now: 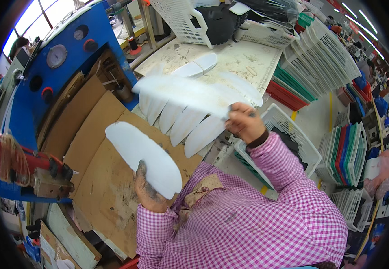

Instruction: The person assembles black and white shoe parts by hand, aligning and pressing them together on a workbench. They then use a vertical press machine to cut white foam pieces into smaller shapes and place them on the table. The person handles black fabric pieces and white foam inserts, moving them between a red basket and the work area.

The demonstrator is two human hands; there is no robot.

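Note:
My left hand (149,190) grips a white insole (143,154) near its lower end, thumb on the upper face, over brown cardboard. In my right hand (244,121), the fingertips pinch one end of another white piece (181,92). That piece is smeared by motion and stretches left over the table, so its exact outline cannot be made out. Beneath it, several white insoles (203,134) lie fanned side by side along the table's near edge. Farther back rests a white bundle of insoles (195,66) with a thin band around it.
Cardboard (102,175) lines the surface before the blue machine (75,38), which carries gauges and red knobs. Beyond my hands is a pale, stained table (252,58) with a white basket (181,20) of black material. A crate (308,152) stands beside my right arm; stacked baskets (322,56) rise behind.

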